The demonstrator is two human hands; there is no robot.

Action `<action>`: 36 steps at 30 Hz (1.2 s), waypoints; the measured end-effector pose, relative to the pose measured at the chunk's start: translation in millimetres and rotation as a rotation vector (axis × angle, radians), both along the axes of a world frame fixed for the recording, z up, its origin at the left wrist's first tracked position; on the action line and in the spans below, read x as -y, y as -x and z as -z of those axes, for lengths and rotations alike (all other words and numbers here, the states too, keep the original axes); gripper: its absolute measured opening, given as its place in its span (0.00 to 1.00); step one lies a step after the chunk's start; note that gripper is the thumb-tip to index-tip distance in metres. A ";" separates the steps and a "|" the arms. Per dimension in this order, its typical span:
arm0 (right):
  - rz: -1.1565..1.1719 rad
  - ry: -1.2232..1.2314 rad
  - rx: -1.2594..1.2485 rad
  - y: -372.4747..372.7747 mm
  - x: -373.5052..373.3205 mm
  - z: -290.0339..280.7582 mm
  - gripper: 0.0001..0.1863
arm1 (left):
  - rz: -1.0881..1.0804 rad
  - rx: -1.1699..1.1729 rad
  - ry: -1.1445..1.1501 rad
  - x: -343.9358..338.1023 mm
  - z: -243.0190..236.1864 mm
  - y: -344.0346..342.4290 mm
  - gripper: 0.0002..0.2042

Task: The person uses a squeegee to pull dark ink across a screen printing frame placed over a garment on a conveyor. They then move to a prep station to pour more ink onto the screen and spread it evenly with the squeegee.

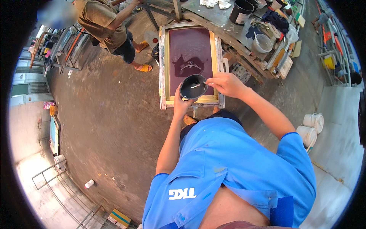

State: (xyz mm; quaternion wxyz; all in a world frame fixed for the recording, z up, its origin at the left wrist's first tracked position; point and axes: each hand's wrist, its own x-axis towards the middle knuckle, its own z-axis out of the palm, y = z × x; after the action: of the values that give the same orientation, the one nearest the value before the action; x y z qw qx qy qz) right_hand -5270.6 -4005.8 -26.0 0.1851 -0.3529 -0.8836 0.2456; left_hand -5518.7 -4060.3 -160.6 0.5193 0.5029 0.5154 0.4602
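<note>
My left hand [180, 102] is wrapped round the side of a round dark cup [185, 92] and holds it up, with dark liquid inside. My right hand [225, 84] pinches a thin stick at the cup's right rim. The stick's pale part [195, 86] shows inside the cup; most of the rest is hidden by my fingers. Below and beyond the cup stands a screen-printing frame [162, 68] with a dark maroon mesh [190, 42] edged in yellow. A darker wet-looking patch and a small pale design lie in the mesh's middle.
A cluttered workbench [213, 21] at the far right carries a black bucket [241, 12], a translucent tub [262, 44] and rags. Another person [108, 30] stands at the far left. White buckets [313, 121] stand by the right wall. A metal rack [49, 183] is at the lower left.
</note>
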 end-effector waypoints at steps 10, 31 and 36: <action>0.192 0.008 -0.168 2.1 4.6 26.1 0.07 | 0.014 -0.029 0.060 2.3 9.1 -4.9 0.49; 0.284 0.092 -0.331 26.3 22.5 32.7 0.08 | 0.026 0.006 0.021 10.4 16.1 -12.6 0.46; 0.126 -0.016 -0.256 33.4 19.8 42.9 0.10 | 0.038 0.000 0.066 5.6 20.4 -8.9 0.47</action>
State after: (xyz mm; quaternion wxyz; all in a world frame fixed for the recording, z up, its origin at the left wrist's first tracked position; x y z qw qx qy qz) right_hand -5304.0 -4025.6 -68.9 0.3145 -0.3720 -0.8308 0.2693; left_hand -5509.9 -4065.9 -181.0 0.5443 0.4952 0.5205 0.4330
